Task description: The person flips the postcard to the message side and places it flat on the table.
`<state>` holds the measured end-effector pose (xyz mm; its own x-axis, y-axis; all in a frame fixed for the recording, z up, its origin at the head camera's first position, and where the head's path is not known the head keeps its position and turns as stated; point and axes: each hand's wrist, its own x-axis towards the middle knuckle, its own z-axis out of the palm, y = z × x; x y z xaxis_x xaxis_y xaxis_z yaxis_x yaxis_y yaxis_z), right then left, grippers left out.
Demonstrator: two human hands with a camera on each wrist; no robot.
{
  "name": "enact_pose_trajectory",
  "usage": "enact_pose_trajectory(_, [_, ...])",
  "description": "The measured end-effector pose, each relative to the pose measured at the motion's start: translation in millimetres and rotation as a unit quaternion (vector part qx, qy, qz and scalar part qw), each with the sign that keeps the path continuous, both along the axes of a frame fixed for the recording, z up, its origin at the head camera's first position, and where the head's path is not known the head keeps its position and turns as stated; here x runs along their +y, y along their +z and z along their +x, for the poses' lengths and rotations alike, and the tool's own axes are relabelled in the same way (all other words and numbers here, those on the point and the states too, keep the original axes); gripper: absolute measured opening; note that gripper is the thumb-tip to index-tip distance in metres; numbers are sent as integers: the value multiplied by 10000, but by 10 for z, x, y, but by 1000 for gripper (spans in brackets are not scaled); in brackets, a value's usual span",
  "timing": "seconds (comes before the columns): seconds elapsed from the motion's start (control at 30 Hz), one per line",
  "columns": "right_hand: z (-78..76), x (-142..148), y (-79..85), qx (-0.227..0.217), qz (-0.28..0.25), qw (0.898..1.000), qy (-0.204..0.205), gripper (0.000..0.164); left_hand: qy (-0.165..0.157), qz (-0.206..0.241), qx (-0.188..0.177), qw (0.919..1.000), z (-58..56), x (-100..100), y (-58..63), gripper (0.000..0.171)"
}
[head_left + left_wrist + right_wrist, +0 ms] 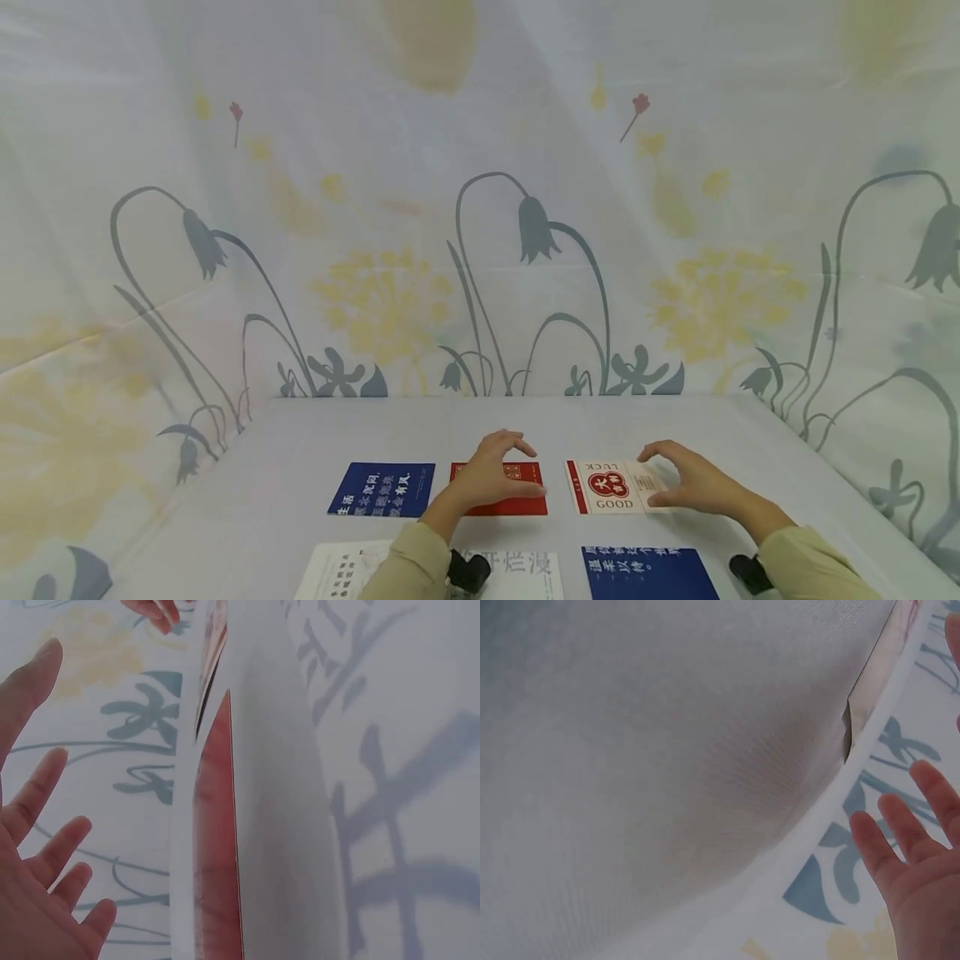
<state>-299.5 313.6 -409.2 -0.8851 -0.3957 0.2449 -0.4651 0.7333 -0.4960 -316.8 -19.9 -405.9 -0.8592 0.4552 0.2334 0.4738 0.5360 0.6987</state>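
In the head view my left hand is above a red card, covering part of it. Its fingers are spread and relaxed, and the left wrist view shows a gap between the hand and the red card. My right hand is at the right end of a cream card printed GOOD LUCK with a red emblem. Thumb and fingers stand apart there, with nothing gripped. In the right wrist view the fingers are loosely extended, apart from the card's edge.
A blue card with white characters lies left of the red one. Nearer me are a white printed card, another white card partly behind my left sleeve, and a second blue card. Flower-patterned cloth hangs behind the white table.
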Motion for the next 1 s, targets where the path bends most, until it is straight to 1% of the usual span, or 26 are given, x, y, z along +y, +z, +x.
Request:
enact_pose_trajectory(0.1, [-41, 3, -20, -111, -38, 9999, 69, 50, 10, -72, -154, 9999, -13, 101, -20, 45])
enact_pose_trajectory(0.23, [-55, -8, -29, -307, -72, 9995, 59, 47, -59, -133, -327, 9994, -11, 236, -33, 43])
enact_pose_trajectory(0.43, [-98, 0, -34, -432, -35, 9990, 71, 43, -209, -123, -371, 9990, -32, 447, -24, 38])
enact_pose_trajectory(0.57, [-132, -14, -45, -580, -79, 9983, 20, 43, -222, -352, -411, 9983, -74, 551, -38, 35])
enact_pose_trajectory(0.67, [-154, -30, -61, -646, -69, 9979, -33, 42, -208, -561, -451, 9972, -104, 590, -60, 34])
enact_pose_trajectory(0.73, [-169, -39, -73, -669, -17, 9977, -60, 42, -230, -626, -469, 9967, -118, 603, -71, 34])
enact_pose_trajectory(0.87, [-181, -43, -59, -724, 111, 9973, -35, 42, -309, -791, -402, 9956, -143, 640, -90, 35])
enact_pose_trajectory(0.93, [-179, -33, -47, -746, 192, 9970, -21, 42, -363, -936, -278, 9946, -153, 670, -98, 36])
enact_pose_trajectory(1.0, [-179, -21, -36, -761, 293, 9967, 9, 42, -373, -1172, -121, 9923, -160, 705, -101, 37])
